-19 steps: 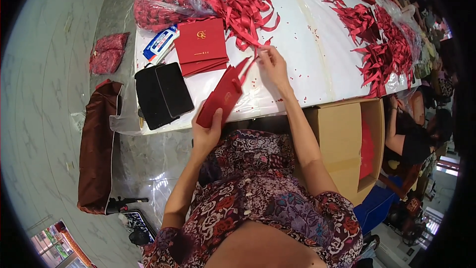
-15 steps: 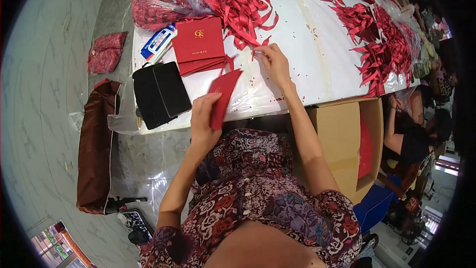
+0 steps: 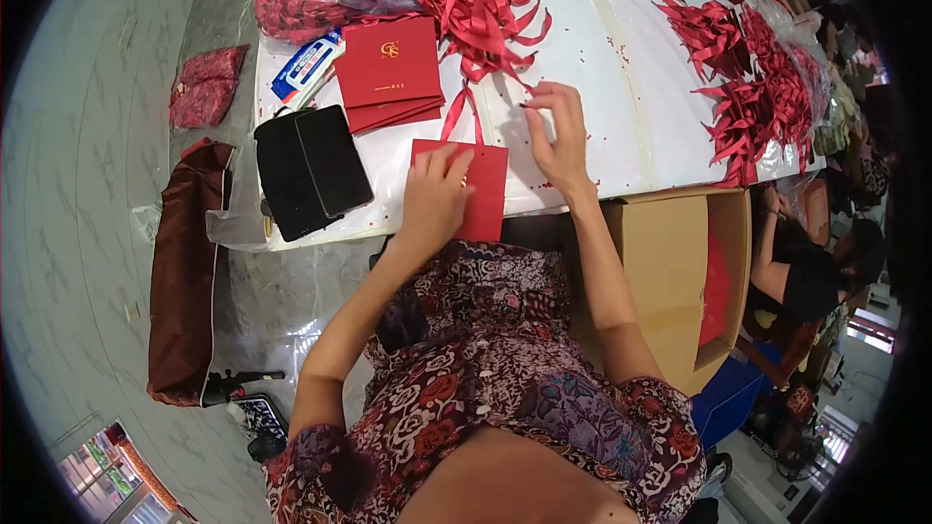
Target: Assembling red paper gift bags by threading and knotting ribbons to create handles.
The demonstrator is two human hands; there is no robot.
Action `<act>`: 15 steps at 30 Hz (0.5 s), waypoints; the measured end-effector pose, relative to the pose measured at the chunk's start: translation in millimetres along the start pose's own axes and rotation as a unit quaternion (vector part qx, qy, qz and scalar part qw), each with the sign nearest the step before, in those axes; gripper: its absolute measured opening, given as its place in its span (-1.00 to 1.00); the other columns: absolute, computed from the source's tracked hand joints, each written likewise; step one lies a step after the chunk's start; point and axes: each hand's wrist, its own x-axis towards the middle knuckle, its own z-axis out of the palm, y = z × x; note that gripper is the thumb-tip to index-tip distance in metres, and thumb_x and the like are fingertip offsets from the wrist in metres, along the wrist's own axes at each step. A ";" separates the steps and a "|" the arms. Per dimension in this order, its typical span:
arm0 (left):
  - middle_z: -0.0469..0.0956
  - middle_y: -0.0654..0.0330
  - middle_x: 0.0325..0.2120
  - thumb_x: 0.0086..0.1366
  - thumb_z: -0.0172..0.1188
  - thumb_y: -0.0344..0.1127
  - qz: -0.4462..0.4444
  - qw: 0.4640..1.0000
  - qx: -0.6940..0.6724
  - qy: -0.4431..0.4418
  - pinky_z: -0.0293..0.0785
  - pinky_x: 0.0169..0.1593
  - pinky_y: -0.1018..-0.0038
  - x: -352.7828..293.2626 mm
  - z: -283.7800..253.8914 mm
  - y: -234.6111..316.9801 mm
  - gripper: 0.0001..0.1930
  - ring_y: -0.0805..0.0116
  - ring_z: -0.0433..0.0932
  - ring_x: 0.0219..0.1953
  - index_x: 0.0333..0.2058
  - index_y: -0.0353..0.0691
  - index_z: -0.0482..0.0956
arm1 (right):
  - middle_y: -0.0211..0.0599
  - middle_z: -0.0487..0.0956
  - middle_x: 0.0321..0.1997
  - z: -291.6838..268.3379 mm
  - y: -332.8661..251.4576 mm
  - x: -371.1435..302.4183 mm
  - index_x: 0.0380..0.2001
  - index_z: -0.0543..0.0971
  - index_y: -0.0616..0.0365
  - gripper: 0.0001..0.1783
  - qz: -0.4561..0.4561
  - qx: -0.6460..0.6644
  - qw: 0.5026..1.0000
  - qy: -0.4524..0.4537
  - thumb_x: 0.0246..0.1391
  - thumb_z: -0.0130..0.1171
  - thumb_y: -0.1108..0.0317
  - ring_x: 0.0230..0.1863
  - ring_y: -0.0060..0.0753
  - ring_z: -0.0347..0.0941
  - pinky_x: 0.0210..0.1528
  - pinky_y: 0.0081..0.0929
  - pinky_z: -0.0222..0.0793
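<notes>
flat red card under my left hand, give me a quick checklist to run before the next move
1. Flat, red, rectangular card under the left hand: ok, the hand lies across it.
2. Card fully on the white-covered table: not ok, its near end shows past the edge.
3. Thin, shiny red ribbon fastened at the card's top: cannot tell.
4. Right hand open: ok, no card in it.
5. Right hand clear of the heaped, shiny red ribbons: cannot tell, their loose ends are close.
6. Black, rectangular case clear of the card: ok, white tabletop shows between.
</notes>
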 end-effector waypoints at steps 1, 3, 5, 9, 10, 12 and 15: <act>0.43 -0.01 0.05 0.09 0.34 -0.34 -0.005 1.000 0.002 -0.001 0.34 0.12 0.21 4.0 2.6 -7.6 -0.45 0.00 0.37 0.05 0.10 -0.25 0.48 | -0.17 0.52 -0.20 -4.5 -10.9 -3.0 -0.28 0.49 0.25 -0.89 0.001 0.005 1.000 -0.003 0.11 0.18 0.52 -0.15 -0.22 0.48 -0.14 -0.35 0.42; 0.44 0.03 0.05 0.04 0.37 -0.36 0.028 0.999 0.031 0.014 0.37 0.02 0.18 14.3 8.8 -17.0 -0.45 0.03 0.39 0.00 0.05 -0.27 0.49 | -0.26 0.55 -0.34 -20.3 -29.2 -8.6 -0.27 0.47 0.26 -0.92 0.175 0.209 0.962 0.000 0.18 0.14 0.54 -0.32 -0.36 0.51 -0.21 -0.46 0.43; 0.47 0.08 0.00 0.03 0.38 -0.37 0.045 0.998 0.034 0.024 0.36 -0.02 0.20 20.9 12.6 -18.3 -0.47 0.06 0.39 -0.05 0.03 -0.26 0.50 | -0.36 0.54 -0.46 -30.8 -32.7 -17.1 -0.27 0.46 0.26 -0.94 0.166 0.246 0.954 0.033 0.21 0.12 0.55 -0.45 -0.54 0.46 -0.31 -0.60 0.40; 0.49 0.14 -0.14 0.00 0.39 -0.36 0.040 0.999 0.021 0.019 0.31 -0.04 0.22 25.3 14.4 -22.0 -0.53 0.10 0.38 -0.08 -0.04 -0.21 0.55 | -0.43 0.50 -0.46 -45.5 -54.7 -17.9 -0.28 0.49 0.24 -0.93 0.268 0.332 0.904 -0.039 0.19 0.16 0.52 -0.41 -0.70 0.42 -0.39 -0.72 0.30; 0.49 0.16 -0.17 0.01 0.38 -0.35 0.034 0.999 0.009 0.021 0.29 -0.02 0.22 26.6 14.1 -21.4 -0.55 0.11 0.37 -0.08 -0.06 -0.18 0.57 | -0.44 0.49 -0.47 -40.6 -55.5 -17.1 -0.30 0.50 0.23 -0.95 0.280 0.264 0.917 -0.103 0.19 0.17 0.49 -0.43 -0.67 0.41 -0.39 -0.69 0.31; 0.49 0.18 -0.21 0.00 0.39 -0.35 0.034 0.999 0.005 0.025 0.27 -0.03 0.23 29.7 14.1 -19.3 -0.57 0.13 0.37 -0.08 -0.09 -0.17 0.58 | -0.34 0.52 -0.44 -24.0 -51.6 -24.2 -0.36 0.54 0.19 -0.92 0.257 0.150 0.939 -0.176 0.15 0.20 0.41 -0.48 -0.44 0.47 -0.40 -0.49 0.36; 0.48 0.21 -0.27 -0.01 0.40 -0.34 0.031 0.999 0.002 0.034 0.23 -0.06 0.26 33.0 12.7 -18.2 -0.62 0.16 0.39 -0.10 -0.15 -0.15 0.58 | -0.18 0.55 -0.38 3.9 -38.0 -45.7 -0.37 0.53 0.20 -0.88 0.194 0.014 0.961 -0.199 0.11 0.22 0.38 -0.43 -0.15 0.52 -0.37 -0.29 0.40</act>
